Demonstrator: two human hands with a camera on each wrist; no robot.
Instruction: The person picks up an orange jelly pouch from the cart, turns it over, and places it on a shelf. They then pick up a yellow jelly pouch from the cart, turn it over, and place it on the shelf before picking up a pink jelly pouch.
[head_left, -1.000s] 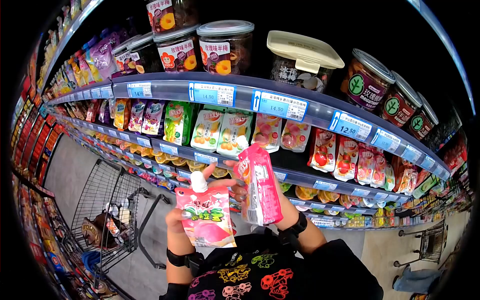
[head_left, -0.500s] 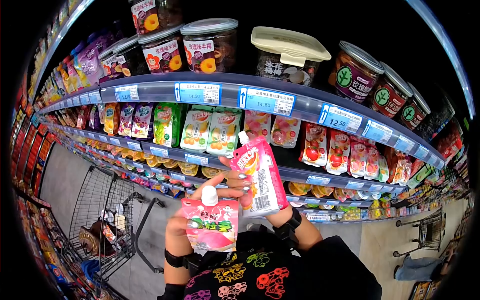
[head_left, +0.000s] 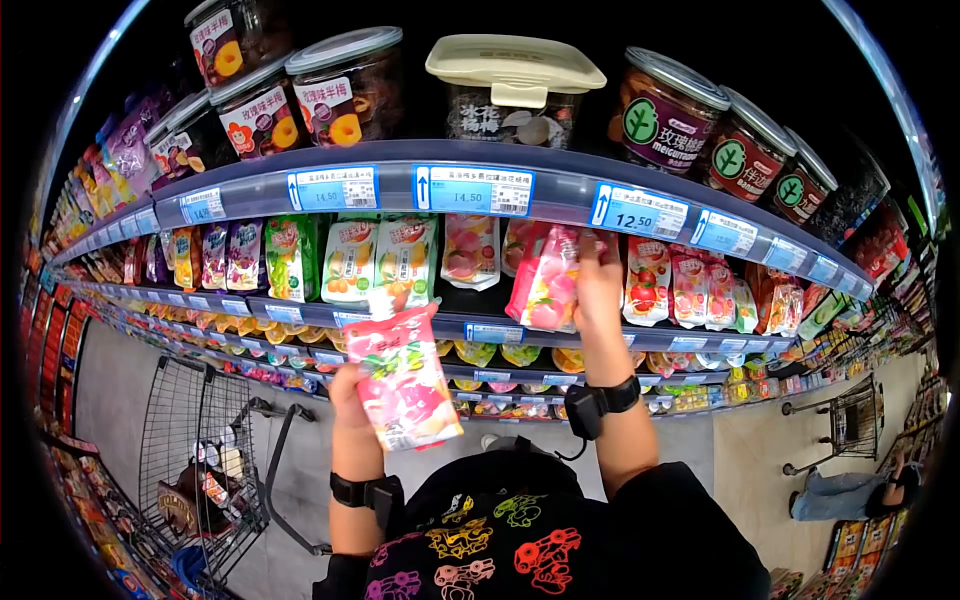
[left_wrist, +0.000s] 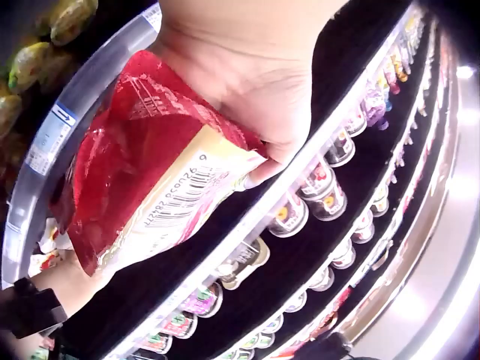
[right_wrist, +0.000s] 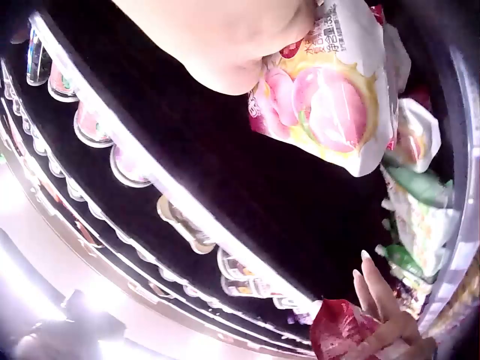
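Note:
A pink spouted pouch [head_left: 405, 375] with a white cap is held by my left hand [head_left: 346, 398] in front of the shelf. In the left wrist view its barcode side [left_wrist: 176, 199] shows, the left thumb along the edge. Reaching into the middle shelf, my right hand [head_left: 598, 290] grips the right side of a pink peach pouch [head_left: 548, 285], close over the shelf's front edge. In the right wrist view that pouch's peach print [right_wrist: 330, 109] shows beside the hand, whose fingertips are hidden behind it.
Peach pouches [head_left: 470, 250] stand to the left, tomato-print pouches [head_left: 646, 282] to the right. Above runs a price-tag rail [head_left: 472, 190] under lidded tubs [head_left: 515, 90] of dried fruit. A wire shopping cart [head_left: 200, 440] stands behind left; another person [head_left: 845, 495] is at far right.
My right hand has carried the peach pouch away from the left hand, up and right to the shelf. The left hand keeps its pouch, now tilted. The view has shifted right.

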